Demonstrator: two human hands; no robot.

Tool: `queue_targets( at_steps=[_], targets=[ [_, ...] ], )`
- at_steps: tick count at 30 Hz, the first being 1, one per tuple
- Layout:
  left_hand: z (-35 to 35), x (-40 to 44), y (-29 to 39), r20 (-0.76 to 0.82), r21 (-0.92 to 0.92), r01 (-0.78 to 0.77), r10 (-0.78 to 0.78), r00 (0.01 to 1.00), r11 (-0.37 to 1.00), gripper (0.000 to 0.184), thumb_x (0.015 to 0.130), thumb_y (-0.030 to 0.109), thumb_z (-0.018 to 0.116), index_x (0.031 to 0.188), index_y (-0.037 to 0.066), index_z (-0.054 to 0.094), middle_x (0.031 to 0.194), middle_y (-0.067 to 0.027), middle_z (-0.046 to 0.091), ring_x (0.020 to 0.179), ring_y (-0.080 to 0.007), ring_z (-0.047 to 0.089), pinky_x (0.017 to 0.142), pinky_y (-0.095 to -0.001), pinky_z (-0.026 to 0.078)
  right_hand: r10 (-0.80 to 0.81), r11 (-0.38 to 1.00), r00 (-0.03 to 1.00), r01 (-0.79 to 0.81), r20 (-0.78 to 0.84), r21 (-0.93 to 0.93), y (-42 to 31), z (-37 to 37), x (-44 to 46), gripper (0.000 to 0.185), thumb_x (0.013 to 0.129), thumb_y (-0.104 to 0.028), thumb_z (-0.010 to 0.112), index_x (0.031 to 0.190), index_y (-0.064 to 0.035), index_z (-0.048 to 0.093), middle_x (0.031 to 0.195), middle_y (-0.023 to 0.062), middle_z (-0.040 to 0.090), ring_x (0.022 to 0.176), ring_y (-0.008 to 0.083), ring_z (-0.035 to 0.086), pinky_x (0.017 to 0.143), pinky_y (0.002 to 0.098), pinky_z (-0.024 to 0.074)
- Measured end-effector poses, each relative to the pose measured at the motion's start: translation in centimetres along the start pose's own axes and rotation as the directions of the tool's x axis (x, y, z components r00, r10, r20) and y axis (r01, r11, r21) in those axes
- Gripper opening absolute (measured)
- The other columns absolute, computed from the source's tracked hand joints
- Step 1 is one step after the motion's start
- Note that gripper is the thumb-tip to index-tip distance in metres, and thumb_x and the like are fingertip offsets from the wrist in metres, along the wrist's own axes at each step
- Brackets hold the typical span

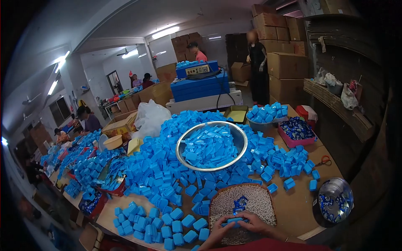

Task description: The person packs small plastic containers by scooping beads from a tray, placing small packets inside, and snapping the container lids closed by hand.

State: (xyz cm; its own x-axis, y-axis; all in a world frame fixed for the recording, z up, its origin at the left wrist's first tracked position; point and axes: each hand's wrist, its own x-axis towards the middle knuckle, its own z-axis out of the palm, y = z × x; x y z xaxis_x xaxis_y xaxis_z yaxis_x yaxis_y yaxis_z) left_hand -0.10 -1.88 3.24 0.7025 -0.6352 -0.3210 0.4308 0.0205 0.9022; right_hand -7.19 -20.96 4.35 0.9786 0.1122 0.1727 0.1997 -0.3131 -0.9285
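My left hand (220, 231) and my right hand (253, 222) are closed together on a small blue plastic case (234, 221), each gripping one end. The case is partly covered by my fingers. Beneath it stands a shallow tray (210, 207) filled with small whitish beads (260, 200). Shiny dark-blue printed packets (240, 204) lie on the beads, just beyond my fingers. Left of the tray, closed blue cases (177, 226) sit on the table. A steel bowl (181, 161) behind the tray holds flat blue plastic pieces (211, 144).
Loose blue case parts (157, 167) are heaped around the bowl. To the right are a pink tray (298, 143) of packets, orange-handled scissors (324, 160) and a steel basin (335, 184) at the table edge. Blue machinery (201, 87), cartons (287, 65) and other people stand farther back.
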Motion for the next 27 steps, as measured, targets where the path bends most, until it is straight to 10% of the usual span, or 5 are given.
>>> queue_targets(
  at_steps=[12, 16, 18, 23, 27],
  targets=[
    [-0.1, -0.2, 0.8, 0.094, 0.050, -0.075, 0.070, 0.993, 0.996, 0.033, 0.090, 0.022, 0.065, 0.119, 0.008, 0.055, 0.101, -0.0028, 0.059, 0.083, -0.0084, 0.056, 0.065, -0.0226, 0.046, -0.087, 0.951, 0.987, 0.041, -0.137, -0.308, -5.3, -9.4, 5.7, 0.068, 0.082, -0.017, 0.071, 0.138, -0.0063, 0.035, 0.106, 0.0118, 0.062, 0.082, 0.0162, 0.063, 0.072, 0.0313, 0.0516],
    [-0.6, 0.3, -0.6, 0.116, 0.111, -0.153, 0.140, 0.983, 0.982, 0.033, 0.090, 0.023, 0.064, 0.119, 0.010, 0.055, 0.100, -0.0043, 0.058, 0.081, -0.0130, 0.059, 0.065, -0.0274, 0.048, -0.016, 0.937, 0.761, 0.237, -0.649, 0.255, -10.1, -22.8, 14.1, 0.035, 0.098, -0.027, 0.047, 0.125, -0.0051, 0.050, 0.069, -0.0003, 0.056, 0.054, 0.0043, 0.049, 0.049, 0.0199, 0.0395],
    [-0.7, 1.0, -1.6, 0.137, 0.110, -0.207, 0.191, 0.972, 0.972, 0.033, 0.090, 0.024, 0.064, 0.119, 0.011, 0.055, 0.100, -0.0049, 0.058, 0.082, -0.0155, 0.060, 0.066, -0.0297, 0.050, 0.009, 0.639, 0.876, 0.366, -0.482, 0.677, -13.2, -25.8, 16.9, 0.039, 0.101, -0.035, 0.040, 0.116, -0.0030, 0.057, 0.054, -0.0061, 0.041, 0.044, 0.0010, 0.035, 0.041, 0.0185, 0.0290],
    [0.5, 0.3, -0.6, 0.117, 0.078, -0.120, 0.111, 0.987, 0.990, 0.033, 0.090, 0.023, 0.064, 0.119, 0.011, 0.055, 0.100, -0.0050, 0.058, 0.082, -0.0152, 0.060, 0.067, -0.0293, 0.050, -0.632, 0.682, 0.751, 0.423, 0.190, 0.597, -34.6, -14.0, 16.9, 0.056, 0.104, -0.036, 0.025, 0.112, 0.0072, 0.060, 0.044, -0.0063, 0.031, 0.036, 0.0022, 0.027, 0.037, 0.0189, 0.0300],
    [0.8, 0.1, -0.4, 0.097, 0.076, -0.099, 0.092, 0.991, 0.992, 0.033, 0.090, 0.023, 0.064, 0.119, 0.010, 0.055, 0.100, -0.0051, 0.058, 0.082, -0.0149, 0.060, 0.067, -0.0290, 0.050, -0.565, 0.805, 0.733, 0.389, 0.378, 0.449, -39.8, -11.2, 15.7, 0.067, 0.104, -0.039, 0.015, 0.110, 0.0101, 0.059, 0.039, -0.0063, 0.033, 0.029, 0.0030, 0.026, 0.031, 0.0183, 0.0287]
  ],
)
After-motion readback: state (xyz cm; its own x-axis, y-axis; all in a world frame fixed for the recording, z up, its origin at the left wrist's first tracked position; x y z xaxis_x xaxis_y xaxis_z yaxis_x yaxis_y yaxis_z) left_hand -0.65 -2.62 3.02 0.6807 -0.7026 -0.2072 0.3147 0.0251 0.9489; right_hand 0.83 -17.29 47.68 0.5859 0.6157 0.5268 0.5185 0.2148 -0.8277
